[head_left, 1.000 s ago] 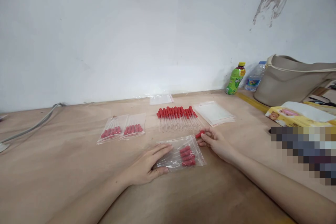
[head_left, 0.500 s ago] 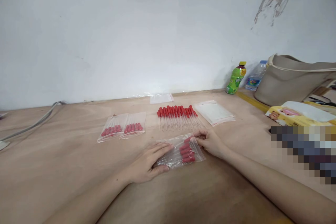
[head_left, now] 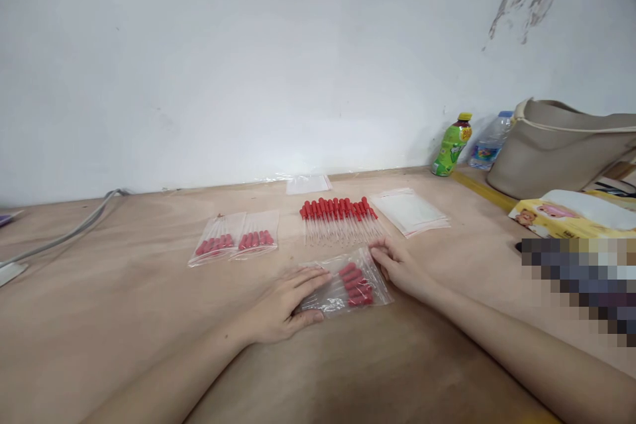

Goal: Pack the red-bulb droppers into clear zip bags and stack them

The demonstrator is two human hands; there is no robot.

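My left hand (head_left: 284, 305) lies flat on the left part of a clear plastic bag (head_left: 348, 286) that holds several red-bulbed droppers. Its fingers are stretched out and pressing the bag to the wooden table (head_left: 149, 318). My right hand (head_left: 397, 266) rests at the bag's right edge, fingers curled against the plastic near its mouth. Just beyond lies a row of loose droppers (head_left: 338, 215) with red bulbs. Two filled bags (head_left: 233, 243) lie to the left.
A stack of empty clear bags (head_left: 410, 212) lies right of the loose droppers, another (head_left: 308, 183) by the wall. A green bottle (head_left: 451, 146), a water bottle (head_left: 489, 142), a beige bag (head_left: 561, 146) and a yellow tissue pack (head_left: 571, 215) stand at right. A grey cable (head_left: 64, 232) runs at left.
A second ago my right hand held one red-bulbed dropper beside the bag. That dropper went into the bag, and the hand now rests at the bag's edge.
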